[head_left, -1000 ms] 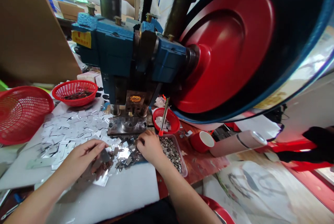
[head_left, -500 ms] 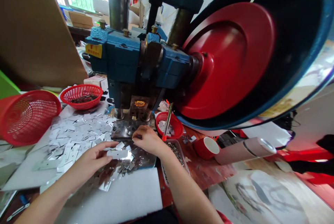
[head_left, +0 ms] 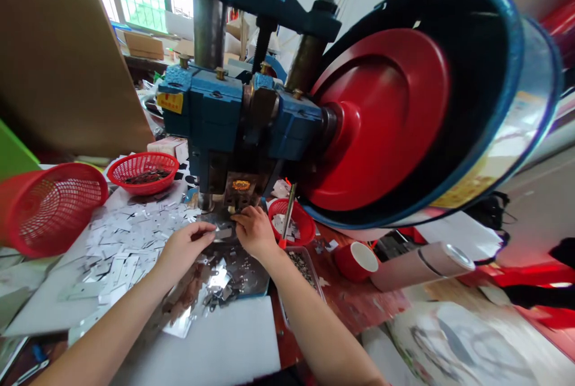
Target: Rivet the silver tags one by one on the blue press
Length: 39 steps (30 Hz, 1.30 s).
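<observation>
My left hand (head_left: 187, 247) pinches the end of a small flat metal plate (head_left: 223, 234) between thumb and fingers. The plate lies at the front of the die (head_left: 220, 218) under the blue punch press (head_left: 215, 104). My right hand (head_left: 255, 231) is at the die's right side, its fingers curled and the index fingertip just below the punch block (head_left: 240, 187). What those fingers hold, if anything, is hidden. Below both hands, shiny metal pieces (head_left: 219, 275) and small scraps lie on the press bed (head_left: 251, 269).
Many pale plates (head_left: 130, 236) cover the left side. Red baskets (head_left: 144, 173) stand left and behind my right hand. A tray of scraps (head_left: 305, 266), a red cup (head_left: 356, 261) and a pink flask (head_left: 422, 267) sit right, below the large red flywheel (head_left: 381, 116).
My left hand has moved up and right from the loose pieces to the die, with a plate in its fingers. My right hand has shifted slightly right and nearer the punch.
</observation>
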Each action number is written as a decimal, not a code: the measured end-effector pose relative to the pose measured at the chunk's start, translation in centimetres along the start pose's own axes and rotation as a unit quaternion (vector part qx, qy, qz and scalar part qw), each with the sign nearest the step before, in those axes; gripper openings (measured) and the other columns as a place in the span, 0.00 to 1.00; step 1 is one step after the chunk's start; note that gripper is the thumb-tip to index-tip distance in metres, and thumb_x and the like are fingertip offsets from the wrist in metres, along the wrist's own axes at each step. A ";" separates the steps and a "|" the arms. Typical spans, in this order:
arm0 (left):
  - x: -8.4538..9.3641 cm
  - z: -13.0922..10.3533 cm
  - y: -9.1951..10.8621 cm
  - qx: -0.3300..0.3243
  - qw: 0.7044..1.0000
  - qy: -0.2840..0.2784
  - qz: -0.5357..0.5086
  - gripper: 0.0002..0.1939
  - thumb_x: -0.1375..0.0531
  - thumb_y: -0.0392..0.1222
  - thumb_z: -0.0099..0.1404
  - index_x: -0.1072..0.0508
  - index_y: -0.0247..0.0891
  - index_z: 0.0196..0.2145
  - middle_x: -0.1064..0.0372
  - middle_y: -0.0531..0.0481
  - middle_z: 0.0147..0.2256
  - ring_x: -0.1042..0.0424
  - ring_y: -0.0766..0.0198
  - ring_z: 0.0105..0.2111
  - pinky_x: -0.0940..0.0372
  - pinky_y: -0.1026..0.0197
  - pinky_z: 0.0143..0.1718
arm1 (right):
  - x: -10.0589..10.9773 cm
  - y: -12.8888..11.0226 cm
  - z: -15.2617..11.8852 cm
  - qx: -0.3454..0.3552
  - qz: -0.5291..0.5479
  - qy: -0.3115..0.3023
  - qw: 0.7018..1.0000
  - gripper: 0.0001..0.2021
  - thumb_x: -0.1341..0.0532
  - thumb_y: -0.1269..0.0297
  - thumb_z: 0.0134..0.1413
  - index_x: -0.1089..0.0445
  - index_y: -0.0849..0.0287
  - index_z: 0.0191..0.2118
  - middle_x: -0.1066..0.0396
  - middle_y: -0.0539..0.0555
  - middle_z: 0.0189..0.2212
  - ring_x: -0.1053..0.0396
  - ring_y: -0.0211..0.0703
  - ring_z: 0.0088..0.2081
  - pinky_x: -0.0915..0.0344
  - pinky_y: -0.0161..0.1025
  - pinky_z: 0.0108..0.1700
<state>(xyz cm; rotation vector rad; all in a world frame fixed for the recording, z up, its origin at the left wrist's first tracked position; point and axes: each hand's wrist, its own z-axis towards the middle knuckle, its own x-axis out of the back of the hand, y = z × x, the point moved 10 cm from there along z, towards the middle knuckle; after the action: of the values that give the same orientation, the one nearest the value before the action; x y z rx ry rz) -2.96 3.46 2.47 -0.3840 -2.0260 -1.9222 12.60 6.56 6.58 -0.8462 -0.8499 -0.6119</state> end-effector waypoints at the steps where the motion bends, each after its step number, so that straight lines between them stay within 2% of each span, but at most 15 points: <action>1: -0.3 0.7 0.4 -0.014 1.000 0.006 0.010 0.16 0.43 0.50 0.56 0.25 0.40 0.39 0.24 0.50 0.36 0.26 0.58 0.36 0.33 0.58 0.37 | 0.1 0.4 -0.1 -0.011 0.044 0.012 0.999 0.12 0.44 0.71 0.55 0.25 0.54 0.41 0.31 0.53 0.35 0.34 0.42 0.39 0.39 0.40 0.45; 5: -1.5 3.5 1.5 -0.046 0.997 0.032 0.044 0.14 0.44 0.47 0.56 0.24 0.41 0.36 0.25 0.49 0.37 0.28 0.55 0.39 0.35 0.54 0.43 | -0.5 2.8 -0.2 -0.093 0.173 0.068 0.978 0.07 0.40 0.67 0.55 0.25 0.56 0.37 0.33 0.52 0.35 0.32 0.40 0.39 0.36 0.36 0.44; 8: -2.1 5.0 2.0 -0.068 0.994 0.048 0.065 0.12 0.43 0.45 0.53 0.24 0.40 0.33 0.26 0.47 0.39 0.30 0.52 0.44 0.40 0.51 0.51 | -1.1 4.1 -0.1 -0.148 0.178 0.097 0.968 0.05 0.38 0.69 0.50 0.25 0.57 0.34 0.34 0.53 0.36 0.33 0.42 0.40 0.36 0.38 0.47; 11: -2.7 5.8 1.8 -0.074 0.994 0.047 0.067 0.13 0.43 0.44 0.51 0.24 0.39 0.33 0.27 0.45 0.43 0.33 0.51 0.49 0.43 0.52 0.55 | -1.4 4.8 0.1 -0.171 0.185 0.104 0.962 0.10 0.37 0.72 0.47 0.27 0.57 0.38 0.33 0.54 0.38 0.33 0.43 0.43 0.36 0.40 0.49; 13: -3.3 6.2 1.3 -0.064 0.996 0.027 0.058 0.15 0.44 0.43 0.52 0.24 0.38 0.36 0.27 0.45 0.43 0.31 0.52 0.48 0.41 0.53 0.53 | -1.8 5.2 0.1 -0.187 0.201 0.093 0.957 0.12 0.38 0.74 0.46 0.27 0.57 0.39 0.33 0.54 0.39 0.33 0.43 0.43 0.36 0.40 0.49; 18: -4.7 6.3 0.0 -0.031 0.998 -0.048 0.030 0.18 0.48 0.42 0.56 0.25 0.38 0.41 0.23 0.50 0.35 0.25 0.57 0.36 0.32 0.57 0.42 | -2.9 5.7 0.0 -0.221 0.234 0.059 0.945 0.11 0.39 0.75 0.44 0.27 0.59 0.37 0.32 0.53 0.37 0.32 0.43 0.42 0.36 0.40 0.48; 24: -4.9 6.8 0.5 -0.047 0.996 -0.053 0.058 0.17 0.48 0.43 0.56 0.25 0.39 0.39 0.23 0.50 0.36 0.26 0.57 0.38 0.33 0.57 0.42 | -3.2 5.7 0.0 -0.224 0.238 0.057 0.943 0.10 0.39 0.72 0.44 0.27 0.57 0.37 0.32 0.52 0.36 0.32 0.42 0.40 0.36 0.40 0.47; 26: -4.2 6.4 1.2 -0.065 0.994 -0.034 0.081 0.16 0.48 0.44 0.57 0.25 0.40 0.39 0.25 0.49 0.40 0.28 0.56 0.43 0.35 0.56 0.46 | -2.4 5.8 -0.5 -0.218 0.237 0.083 0.943 0.09 0.40 0.70 0.46 0.28 0.57 0.37 0.32 0.52 0.35 0.33 0.42 0.39 0.36 0.39 0.45; 29: -1.9 4.5 2.1 -0.091 0.988 0.022 0.122 0.17 0.46 0.48 0.58 0.27 0.39 0.42 0.29 0.45 0.47 0.35 0.53 0.51 0.41 0.54 0.52 | -0.5 5.8 -2.1 -0.192 0.230 0.135 0.944 0.08 0.42 0.67 0.50 0.29 0.57 0.36 0.32 0.51 0.32 0.33 0.40 0.34 0.35 0.37 0.40; 31: -1.1 2.7 2.2 -0.097 0.982 0.027 0.162 0.15 0.46 0.50 0.59 0.27 0.42 0.39 0.28 0.47 0.43 0.32 0.52 0.46 0.39 0.54 0.47 | 0.2 5.9 -3.5 -0.180 0.233 0.143 0.945 0.07 0.44 0.66 0.51 0.29 0.57 0.35 0.32 0.51 0.30 0.33 0.41 0.33 0.35 0.37 0.39; 35: -3.6 -0.7 0.9 -0.105 0.917 -0.097 0.371 0.14 0.51 0.49 0.63 0.26 0.48 0.37 0.26 0.50 0.36 0.28 0.54 0.36 0.38 0.56 0.34 | 0.3 7.0 -6.0 -0.207 0.236 0.118 0.942 0.07 0.44 0.68 0.50 0.28 0.57 0.32 0.29 0.51 0.30 0.31 0.43 0.36 0.35 0.39 0.41; 37: -4.7 -1.4 0.2 -0.100 0.895 -0.128 0.416 0.14 0.50 0.48 0.63 0.26 0.48 0.38 0.25 0.49 0.35 0.28 0.52 0.35 0.39 0.56 0.32 | 0.1 7.3 -6.7 -0.211 0.215 0.098 0.949 0.08 0.44 0.69 0.51 0.28 0.57 0.33 0.29 0.51 0.30 0.31 0.43 0.37 0.35 0.39 0.42; 39: -5.1 -1.5 -0.2 -0.096 0.889 -0.132 0.428 0.13 0.49 0.47 0.62 0.26 0.47 0.38 0.25 0.47 0.35 0.27 0.52 0.35 0.39 0.56 0.31 | -0.2 7.1 -6.9 -0.192 0.173 0.075 0.963 0.08 0.44 0.69 0.52 0.27 0.57 0.34 0.28 0.52 0.31 0.32 0.44 0.38 0.36 0.40 0.44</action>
<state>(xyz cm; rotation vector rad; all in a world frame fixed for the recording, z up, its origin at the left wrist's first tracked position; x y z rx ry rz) 1.73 2.13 0.29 -1.3839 -1.3887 -1.5199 20.57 4.62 1.04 -1.2528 -0.4317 -0.5295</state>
